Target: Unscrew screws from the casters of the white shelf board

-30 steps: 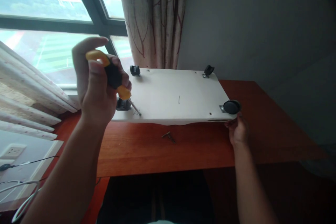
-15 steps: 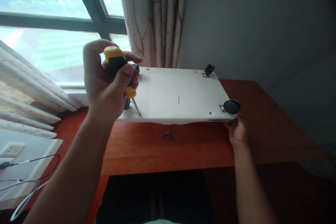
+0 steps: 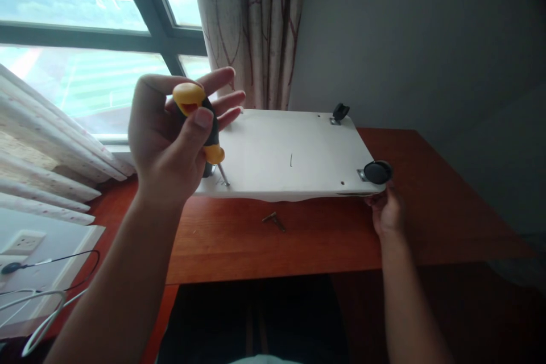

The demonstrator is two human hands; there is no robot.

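Note:
My left hand (image 3: 164,142) pinches a yellow and black screwdriver (image 3: 212,131) between thumb and forefinger, the other fingers stretched out. The screwdriver leans, its tip on a screw head near the front left corner of a white board (image 3: 273,148). Close behind the shaft sits a dark caster, mostly hidden by my hand. At the board's front right corner my right hand (image 3: 387,213) grips the edge, just below a black caster wheel (image 3: 377,172). Another black caster (image 3: 340,112) stands at the back right corner.
The board lies on a reddish-brown wooden table (image 3: 307,244). Two small screws (image 3: 274,220) rest in front of it. A window and a curtain (image 3: 260,28) are behind, with a grey wall to the right. White cables (image 3: 46,318) hang by a socket at lower left.
The fingers of my left hand have opened out from the screwdriver handle, and the handle has turned and shifted slightly right. My right hand stays at the board's corner.

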